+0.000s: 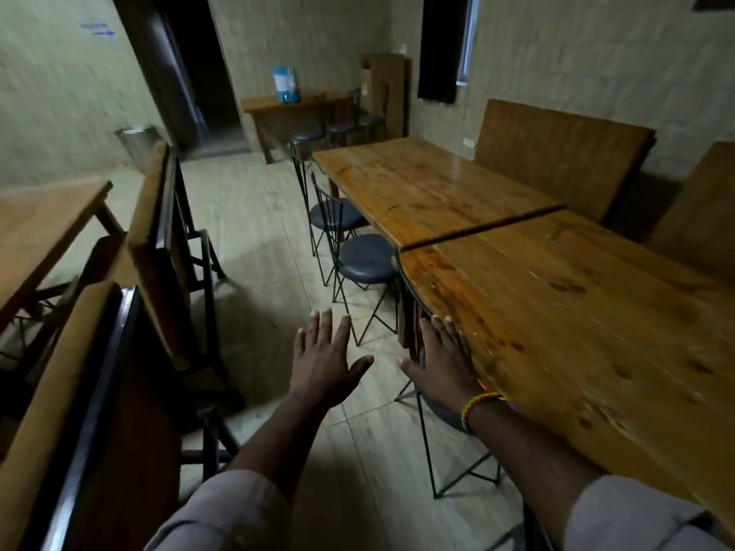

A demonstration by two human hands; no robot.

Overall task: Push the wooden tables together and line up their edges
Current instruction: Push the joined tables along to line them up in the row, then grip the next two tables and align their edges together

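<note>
Resting flat against the long left edge of the near wooden desk point(576, 332), the right hand point(441, 359) has its grip released: fingers straight and together, thumb spread toward the floor, grasping nothing, only touching the desk's edge. A beaded wristband point(479, 405) of yellow, red and green circles that wrist. The left hand point(324, 357) hangs over the tiled floor point(258, 240), palm down, fingers fanned wide, its grip likewise released and touching nothing. Both forearms come out of pale rolled sleeves point(226, 515) at the bottom of the view. The near desk is made of glossy, knotty orange-brown planks with a rounded corner; the far wooden desk point(421, 184) of the same planks lies end to end beyond it, with a narrow dark gap point(483, 228) between them that looks wider at the left than at the right. Round dark padded stools point(364, 258) on thin black wire legs stand just beside the desks' left side, one partly hidden under the right hand. Wooden panels point(557, 157) lean on the right wall, cut off at the frame edge. At left, more wooden tops with dark metal frames point(159, 232) are blurred and hard to make out. A blurred blue-and-white object point(285, 84) sits on a far side desk point(294, 103).
</note>
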